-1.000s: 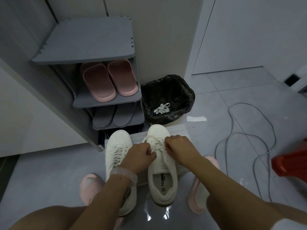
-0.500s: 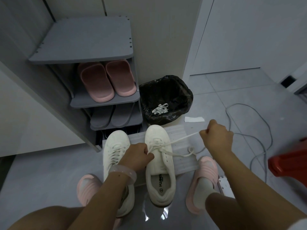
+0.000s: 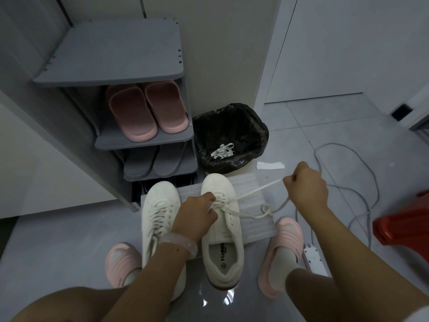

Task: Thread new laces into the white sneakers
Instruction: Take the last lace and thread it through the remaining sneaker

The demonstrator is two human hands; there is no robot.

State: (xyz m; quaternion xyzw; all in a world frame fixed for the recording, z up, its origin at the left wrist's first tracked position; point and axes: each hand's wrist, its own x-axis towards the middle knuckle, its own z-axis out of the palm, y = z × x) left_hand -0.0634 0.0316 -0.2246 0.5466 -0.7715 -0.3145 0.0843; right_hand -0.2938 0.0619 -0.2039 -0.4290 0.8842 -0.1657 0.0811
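I see 2 white sneakers (image 3: pixel 221 226), white lace (image 3: pixel 255 190), black logo print on insole. Foam sheet (image 3: pixel 253 219) under them white w/ ribbed lines. Shoe rack (image 3: pixel 111 52) grey; pink slippers (image 3: pixel 148 110) on upper shelf, grey pair (image 3: pixel 157 162) below. Bin liner (image 3: pixel 232 133) black, white lace inside. Floor tiles light grey, cable (image 3: pixel 362 182) grey, stool (image 3: pixel 404 224) red. Worn slippers pink, socks white. Wrist bangle (image 3: pixel 180 244) translucent.

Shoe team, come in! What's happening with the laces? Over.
Left hand pinching eyelets on right sneaker. Right hand pulling lace taut. Nothing in the way.
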